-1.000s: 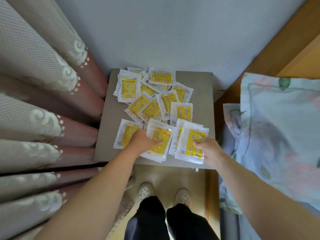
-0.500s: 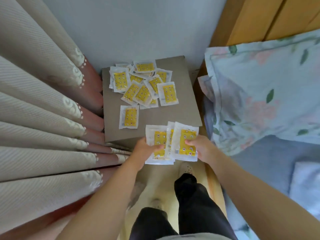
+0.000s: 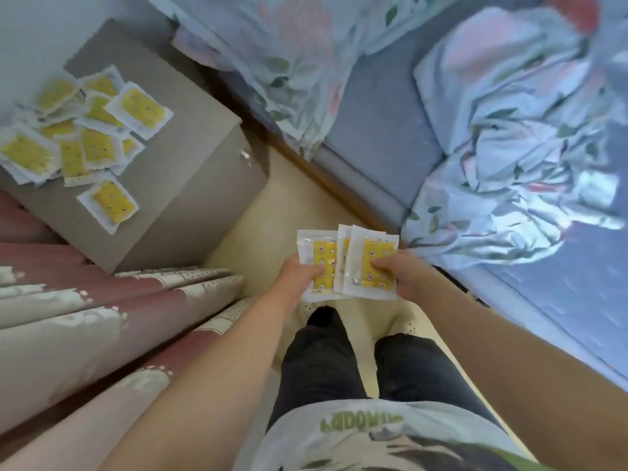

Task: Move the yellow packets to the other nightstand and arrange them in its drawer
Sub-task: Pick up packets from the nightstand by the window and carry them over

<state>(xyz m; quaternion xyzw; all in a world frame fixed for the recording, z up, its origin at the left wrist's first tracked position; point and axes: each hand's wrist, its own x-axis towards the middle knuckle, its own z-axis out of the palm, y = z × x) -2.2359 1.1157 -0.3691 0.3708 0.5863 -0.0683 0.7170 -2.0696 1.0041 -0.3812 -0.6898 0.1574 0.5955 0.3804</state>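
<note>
left grip (image 3: 299, 274), right grip (image 3: 400, 274) (packets (image 3: 347, 256) between)

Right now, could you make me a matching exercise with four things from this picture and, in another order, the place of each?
1 nightstand
2 held packets
3 curtain
4 floral quilt

A lower left
B upper left, under loose packets
C on the bed, right
D gripped by left hand and right hand

Pairs: 1-B, 2-D, 3-A, 4-C

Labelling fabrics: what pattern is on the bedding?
Bedding: pale blue, pink flowers, green leaves; head view.
</note>
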